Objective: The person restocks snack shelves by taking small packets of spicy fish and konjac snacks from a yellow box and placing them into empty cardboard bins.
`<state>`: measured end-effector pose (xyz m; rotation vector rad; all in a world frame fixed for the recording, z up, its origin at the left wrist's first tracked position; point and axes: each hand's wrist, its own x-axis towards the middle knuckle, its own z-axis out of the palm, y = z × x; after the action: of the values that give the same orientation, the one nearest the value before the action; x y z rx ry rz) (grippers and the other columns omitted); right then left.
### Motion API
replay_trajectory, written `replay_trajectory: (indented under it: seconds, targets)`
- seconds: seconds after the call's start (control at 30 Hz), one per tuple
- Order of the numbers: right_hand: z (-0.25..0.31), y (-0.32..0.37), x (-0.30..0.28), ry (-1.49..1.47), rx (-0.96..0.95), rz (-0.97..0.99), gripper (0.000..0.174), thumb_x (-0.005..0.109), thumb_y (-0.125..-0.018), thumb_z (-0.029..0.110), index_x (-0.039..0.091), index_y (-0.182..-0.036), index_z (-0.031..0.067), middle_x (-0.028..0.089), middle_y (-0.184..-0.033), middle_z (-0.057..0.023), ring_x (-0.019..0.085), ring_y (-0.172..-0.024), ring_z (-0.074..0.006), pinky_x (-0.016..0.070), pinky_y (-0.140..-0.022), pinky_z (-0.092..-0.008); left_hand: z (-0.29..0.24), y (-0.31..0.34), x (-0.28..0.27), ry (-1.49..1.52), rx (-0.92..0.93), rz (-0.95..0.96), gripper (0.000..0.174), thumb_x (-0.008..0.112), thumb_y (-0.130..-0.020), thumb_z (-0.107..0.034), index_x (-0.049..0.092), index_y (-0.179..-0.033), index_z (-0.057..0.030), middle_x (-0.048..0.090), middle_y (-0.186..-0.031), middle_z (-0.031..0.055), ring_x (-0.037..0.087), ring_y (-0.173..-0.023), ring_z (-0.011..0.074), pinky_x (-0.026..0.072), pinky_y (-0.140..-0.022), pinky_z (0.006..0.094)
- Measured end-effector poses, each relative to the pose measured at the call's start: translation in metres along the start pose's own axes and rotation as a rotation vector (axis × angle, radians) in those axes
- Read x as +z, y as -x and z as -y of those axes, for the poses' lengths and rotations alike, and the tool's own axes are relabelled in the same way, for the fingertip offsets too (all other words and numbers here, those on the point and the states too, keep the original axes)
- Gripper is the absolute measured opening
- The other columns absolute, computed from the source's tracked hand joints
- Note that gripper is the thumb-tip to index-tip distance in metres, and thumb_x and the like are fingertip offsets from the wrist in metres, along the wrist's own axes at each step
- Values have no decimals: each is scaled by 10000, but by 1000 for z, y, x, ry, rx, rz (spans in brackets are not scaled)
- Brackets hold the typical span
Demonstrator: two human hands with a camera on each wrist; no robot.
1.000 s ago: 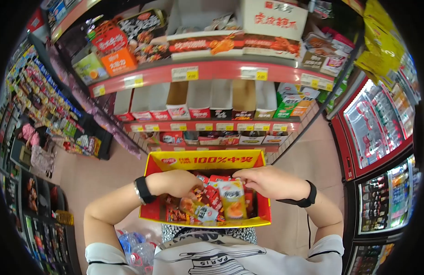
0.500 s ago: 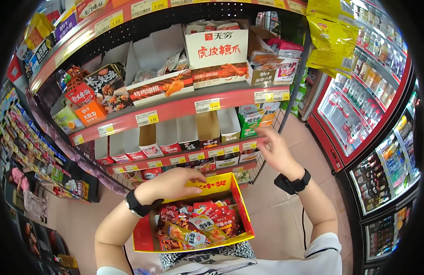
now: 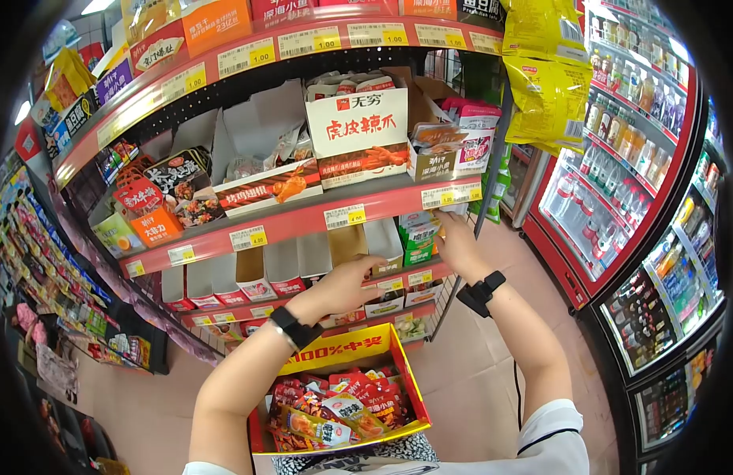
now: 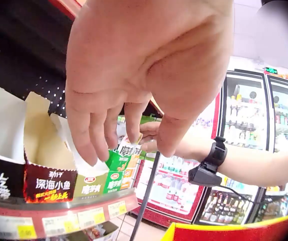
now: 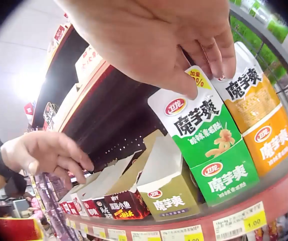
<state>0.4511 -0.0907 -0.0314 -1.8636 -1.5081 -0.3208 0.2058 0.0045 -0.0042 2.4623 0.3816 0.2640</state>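
Grasping now, the right hand [image 3: 459,247] had its thumb and fingers at the green carton's top edge; the left hand [image 3: 341,290], fingers loose, held nothing, just to the left. Largest of all, the red-edged rack [image 3: 299,237] spanned the far side. Near side, the yellow-and-red box [image 3: 411,386] sat at the person's lap, snack packets [image 3: 352,410] piled inside! And the green carton [image 5: 225,178]? Right end of the lower shelf, between the olive carton [image 5: 170,197] and the orange carton [image 5: 275,151].
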Motion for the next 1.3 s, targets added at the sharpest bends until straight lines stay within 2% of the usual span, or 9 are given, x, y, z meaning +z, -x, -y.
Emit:
replay_trajectory:
  seconds: [0.03,0.13,0.23,0.6,0.67,0.9,1.0,1.1,1.3]
  targets:
    - [-1,0,2,2,-4,-5,531,629,-711,-13,494,-1222,31,538,-1106,-185,493,-1046,-375,425,-896,-422,-2,-6,0,40,-26,-26,551,661,-803,-207,440,-1281,-45,535,-1184,221,547,-1056,349,448,-890,376]
    - [-6,0,9,-81,8,-88,382,664,-708,27,593,-1084,33,571,-1002,-173,547,-937,-367,456,-820,-417,8,-28,9,34,-51,-143,584,662,-797,-216,420,-1302,-51,503,-1231,230,527,-1082,360,440,-903,382]
    - [-8,-4,8,-130,32,-69,96,689,-713,79,647,-778,21,591,-856,-145,586,-776,-345,464,-682,-415,17,-47,19,64,-77,-210,620,671,-780,-234,410,-1315,-60,498,-1233,236,530,-1075,359,441,-901,387]
    - [4,3,-14,-125,-150,-221,96,658,-720,43,672,-815,41,602,-821,-89,584,-775,-291,466,-666,-371,5,-58,24,108,-189,-225,643,688,-784,-226,404,-1340,-72,484,-1264,191,547,-1081,293,458,-893,359]
    - [9,8,-21,-93,-226,-255,114,649,-715,21,671,-825,43,602,-825,-83,580,-793,-279,468,-673,-364,7,-60,28,146,-90,-319,639,700,-755,-247,435,-1310,-73,513,-1223,210,533,-1085,346,446,-903,385]
    - [38,20,-52,-123,-357,-391,212,649,-668,-52,655,-859,40,596,-822,-93,575,-782,-267,478,-678,-356,-12,-55,30,112,87,-392,649,734,-749,-234,451,-1308,-64,479,-1291,190,514,-1138,322,414,-960,358]
    - [53,31,-54,-219,-346,-304,184,646,-698,-40,650,-867,32,607,-837,-97,585,-782,-272,482,-666,-351,-23,-47,28,185,223,-384,489,699,-791,-215,538,-1216,-34,578,-1159,182,564,-1070,303,435,-915,346]
    - [61,33,-55,-320,-330,-203,155,626,-745,-11,641,-894,26,619,-855,-103,594,-806,-284,484,-678,-354,-29,-26,22,197,58,-265,300,640,-850,-213,623,-1066,-5,659,-868,167,630,-785,264,473,-739,344]
    - [40,26,-37,-247,-288,-115,223,592,-782,20,608,-1005,25,612,-995,-130,567,-955,-313,462,-805,-390,-17,21,-8,21,-98,-146,290,645,-847,-220,628,-1045,-8,650,-841,173,604,-721,256,469,-697,333]
